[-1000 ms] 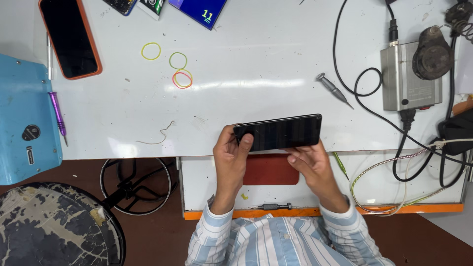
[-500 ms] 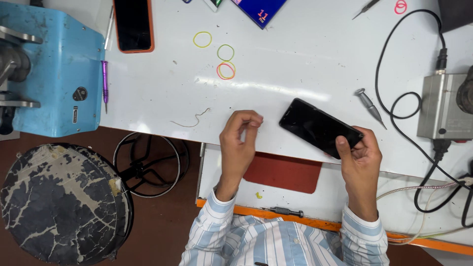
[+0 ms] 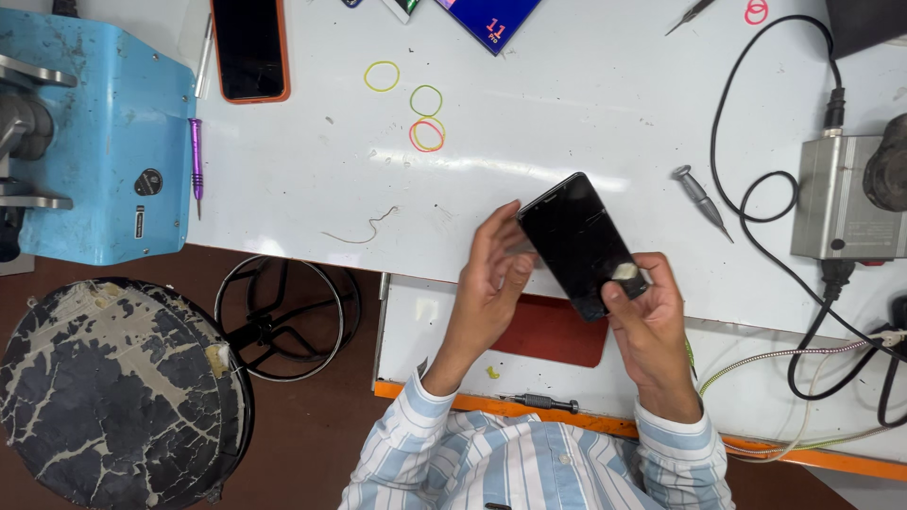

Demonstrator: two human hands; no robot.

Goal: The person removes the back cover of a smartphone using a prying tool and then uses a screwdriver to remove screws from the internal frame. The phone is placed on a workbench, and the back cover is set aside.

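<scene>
A black smartphone with a dark screen is held tilted over the front edge of the white table. My right hand grips its lower end, thumb on the glass. My left hand touches the phone's left edge with its fingertips, and something small and grey shows between those fingers and the phone. Both sleeves are blue-and-white striped.
A blue machine stands at the left with a purple screwdriver beside it. An orange-cased phone, coloured rubber bands, a grey screwdriver, a metal box with black cables, and a worn stool are around.
The phone has turned from level to steeply tilted. My left hand, which had let go half a second ago, is back at the phone's left edge. The view shifted left.
</scene>
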